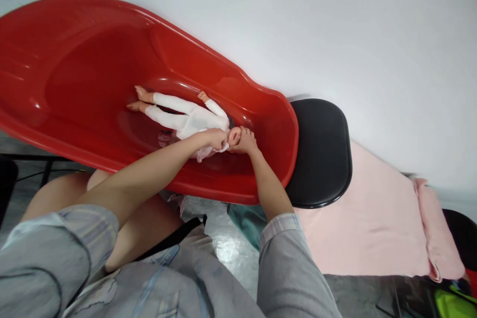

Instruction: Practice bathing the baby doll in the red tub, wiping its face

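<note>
A baby doll [203, 120] in a white long-sleeved top and white leggings lies on its back inside a red baby bathtub [93, 74], feet toward the left. My right hand [246, 141] cups the doll's head from the right side, fingers curved over it. Beside the doll's neck and shoulder, my left hand [216, 138] is closed, with a bit of white cloth [225, 147] showing at its fingers. Its wrist covers part of the doll's chest and near arm. Pale pinkish fabric [204, 153] shows under that wrist.
A black chair seat [320, 154] stands against the tub's right end. Farther right, a pink cloth [368, 228] covers a surface, with a rolled pink towel [439, 231] at its end. The white wall [316, 25] runs behind the tub. Teal fabric [248, 221] hangs below the rim.
</note>
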`<state>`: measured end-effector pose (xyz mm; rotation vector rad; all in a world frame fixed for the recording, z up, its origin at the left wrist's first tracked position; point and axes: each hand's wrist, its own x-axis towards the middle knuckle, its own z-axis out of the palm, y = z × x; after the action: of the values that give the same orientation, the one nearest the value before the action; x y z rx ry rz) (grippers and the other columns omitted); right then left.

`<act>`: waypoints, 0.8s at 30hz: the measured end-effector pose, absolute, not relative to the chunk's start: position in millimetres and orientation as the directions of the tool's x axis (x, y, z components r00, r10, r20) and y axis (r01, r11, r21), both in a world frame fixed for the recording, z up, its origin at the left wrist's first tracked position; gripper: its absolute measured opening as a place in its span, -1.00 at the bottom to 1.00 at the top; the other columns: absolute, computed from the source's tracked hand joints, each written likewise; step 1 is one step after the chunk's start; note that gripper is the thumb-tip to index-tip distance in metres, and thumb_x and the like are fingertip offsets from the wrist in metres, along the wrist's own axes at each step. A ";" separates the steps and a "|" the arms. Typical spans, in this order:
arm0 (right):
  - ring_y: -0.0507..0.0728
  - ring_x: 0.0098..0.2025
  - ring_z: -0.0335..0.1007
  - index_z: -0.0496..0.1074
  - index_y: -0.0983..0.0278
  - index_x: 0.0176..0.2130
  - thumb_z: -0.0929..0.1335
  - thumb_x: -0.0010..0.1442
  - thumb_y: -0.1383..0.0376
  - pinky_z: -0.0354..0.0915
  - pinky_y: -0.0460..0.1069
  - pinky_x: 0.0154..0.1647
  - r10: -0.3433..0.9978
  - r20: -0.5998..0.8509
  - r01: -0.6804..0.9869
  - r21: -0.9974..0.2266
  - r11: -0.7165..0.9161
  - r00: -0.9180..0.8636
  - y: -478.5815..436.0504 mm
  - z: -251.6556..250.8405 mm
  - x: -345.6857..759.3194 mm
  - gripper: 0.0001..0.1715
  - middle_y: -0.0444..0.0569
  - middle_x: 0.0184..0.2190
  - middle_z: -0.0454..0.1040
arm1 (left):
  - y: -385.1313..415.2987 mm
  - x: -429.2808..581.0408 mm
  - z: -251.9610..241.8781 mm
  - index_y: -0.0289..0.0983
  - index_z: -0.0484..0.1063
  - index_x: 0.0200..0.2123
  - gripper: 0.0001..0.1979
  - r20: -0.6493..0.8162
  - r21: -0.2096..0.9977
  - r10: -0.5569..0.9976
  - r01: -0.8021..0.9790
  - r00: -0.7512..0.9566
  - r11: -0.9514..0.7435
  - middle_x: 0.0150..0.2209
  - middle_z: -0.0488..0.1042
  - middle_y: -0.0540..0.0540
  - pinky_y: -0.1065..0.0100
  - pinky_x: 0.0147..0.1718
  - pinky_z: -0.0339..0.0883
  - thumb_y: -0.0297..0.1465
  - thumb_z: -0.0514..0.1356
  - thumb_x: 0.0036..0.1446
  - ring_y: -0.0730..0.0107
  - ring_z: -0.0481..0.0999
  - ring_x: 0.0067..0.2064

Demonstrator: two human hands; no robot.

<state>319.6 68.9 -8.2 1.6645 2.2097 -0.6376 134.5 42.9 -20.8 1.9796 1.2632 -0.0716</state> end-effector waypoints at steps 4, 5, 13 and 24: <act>0.49 0.61 -0.11 -0.07 0.31 0.61 0.68 -0.06 0.03 0.08 0.31 0.56 0.820 -0.496 0.958 -0.163 0.235 -0.286 70.0 -8.7 320.2 0.58 0.24 0.60 -0.04 | 33.1 149.7 -21.8 -0.31 0.66 -0.46 -0.76 -0.486 0.601 0.649 0.763 0.586 -0.238 -0.44 0.63 -0.08 0.35 -0.22 0.43 -0.66 0.27 -0.22 0.24 0.55 -0.37; 0.49 0.61 -0.11 -0.08 0.31 0.61 0.68 -0.05 0.04 0.08 0.31 0.56 0.820 -0.496 0.958 -0.163 0.235 -0.286 70.4 -9.2 320.6 0.57 0.25 0.60 -0.03 | 30.4 152.6 -21.7 -0.31 0.68 -0.43 -0.72 -0.509 0.621 0.614 0.751 0.603 -0.222 -0.40 0.65 -0.07 0.36 -0.23 0.45 -0.66 0.26 -0.24 0.24 0.56 -0.36; 0.48 0.61 -0.10 -0.08 0.37 0.62 0.70 -0.05 -0.01 0.07 0.31 0.58 0.828 -0.483 0.958 -0.173 0.226 -0.283 70.3 -9.9 322.3 0.61 0.29 0.60 -0.04 | 19.2 155.3 -13.9 -0.29 0.57 -0.57 -0.73 -0.661 0.665 0.351 0.735 0.663 -0.134 -0.44 0.64 -0.11 0.29 -0.32 0.50 -0.69 0.19 -0.40 0.14 0.56 -0.36; 0.47 0.62 -0.13 -0.09 0.34 0.62 0.68 -0.03 -0.01 0.03 0.29 0.59 0.826 -0.494 0.962 -0.180 0.207 -0.271 70.6 -8.3 320.7 0.59 0.27 0.60 -0.04 | 51.6 90.9 18.7 -0.29 0.67 0.02 -0.48 -0.230 0.641 0.860 0.736 0.455 -0.219 -0.17 0.68 -0.08 0.38 -0.12 0.44 -0.60 0.18 -0.03 0.20 0.65 -0.20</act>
<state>320.7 70.6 -8.3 1.6866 2.1962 -0.6641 90.9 51.6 18.7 2.0045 1.3293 0.2259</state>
